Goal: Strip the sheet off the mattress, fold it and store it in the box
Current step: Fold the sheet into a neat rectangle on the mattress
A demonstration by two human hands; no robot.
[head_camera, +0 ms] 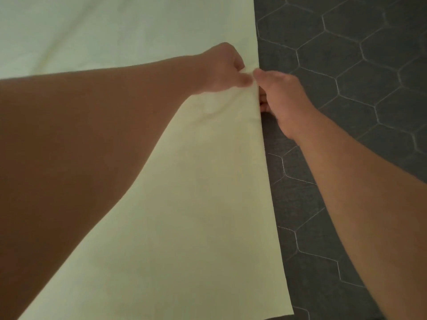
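Note:
A pale yellow-green sheet (196, 204) lies spread flat over the left and middle of the head view. Its straight right edge runs from top to bottom, with dark grey mattress (346, 88) quilted in hexagons bare beside it. My left hand (221, 70) is closed on the sheet's right edge, pinching a small bunch of cloth. My right hand (284, 102) touches it from the right, thumb on top of the same edge and fingers tucked under the cloth. My left forearm crosses the sheet from the left. No box is in view.
The bare mattress fills the right side of the view. The sheet's lower edge ends near the bottom of the frame, with a dark strip beyond it.

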